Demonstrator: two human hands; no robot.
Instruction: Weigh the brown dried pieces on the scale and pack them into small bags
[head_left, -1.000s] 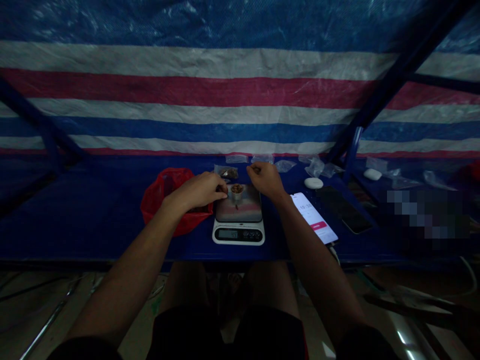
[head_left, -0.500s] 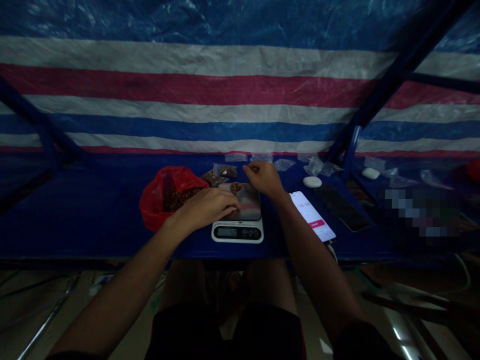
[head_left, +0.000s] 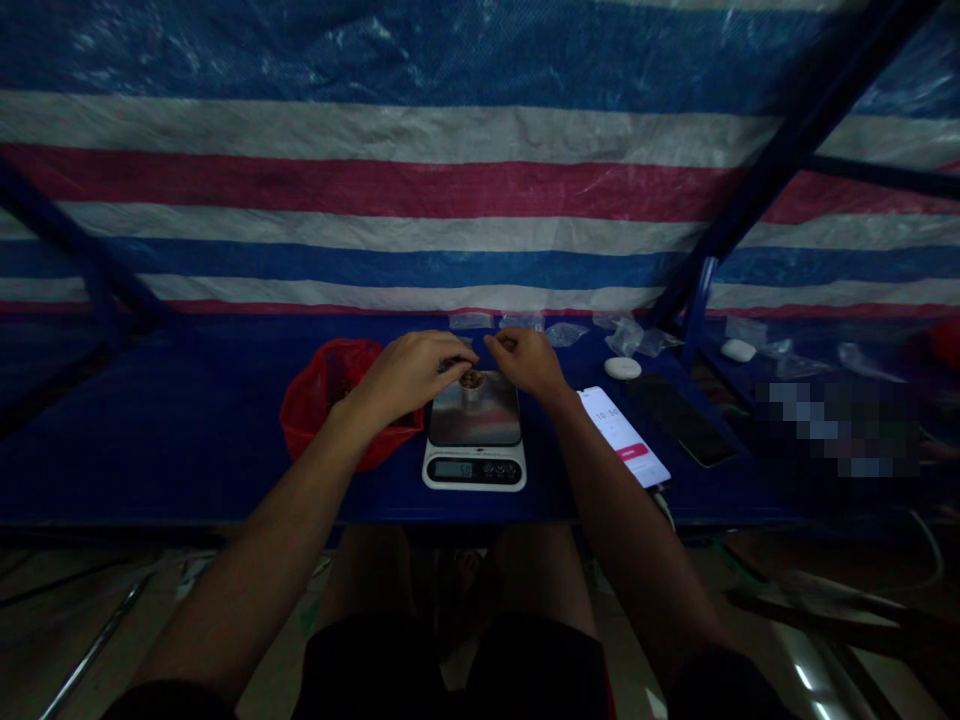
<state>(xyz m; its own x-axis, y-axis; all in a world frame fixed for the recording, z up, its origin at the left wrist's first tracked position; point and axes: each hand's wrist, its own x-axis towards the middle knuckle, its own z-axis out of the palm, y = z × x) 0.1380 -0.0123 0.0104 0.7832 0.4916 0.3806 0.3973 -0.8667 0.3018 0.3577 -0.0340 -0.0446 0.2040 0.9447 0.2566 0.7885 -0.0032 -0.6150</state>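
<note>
A small cup (head_left: 470,392) heaped with brown bits stands on the metal plate of a white kitchen scale (head_left: 475,478), whose display seems to read 50. My left hand (head_left: 416,372) reaches over from the left, its thumb and fingers drawn together at the cup's rim. Whatever lies between those fingertips is too dark to make out. Just right of the cup, my right hand (head_left: 531,362) is curled closed, with a small brownish patch showing in it. Beneath my left forearm sits a red plastic bag (head_left: 300,405), its brown contents mostly hidden.
Along the back of the blue table (head_left: 187,450) lie several clear plastic bags (head_left: 566,333). To the right are a white oval case (head_left: 622,368), a lit phone (head_left: 622,440) and a dark phone (head_left: 697,430). A striped tarp (head_left: 450,185) hangs behind.
My left hand has moved up and away from me, from the scale plate to the cup's rim, now covering the small filled bags behind. My right hand stays nearly in place.
</note>
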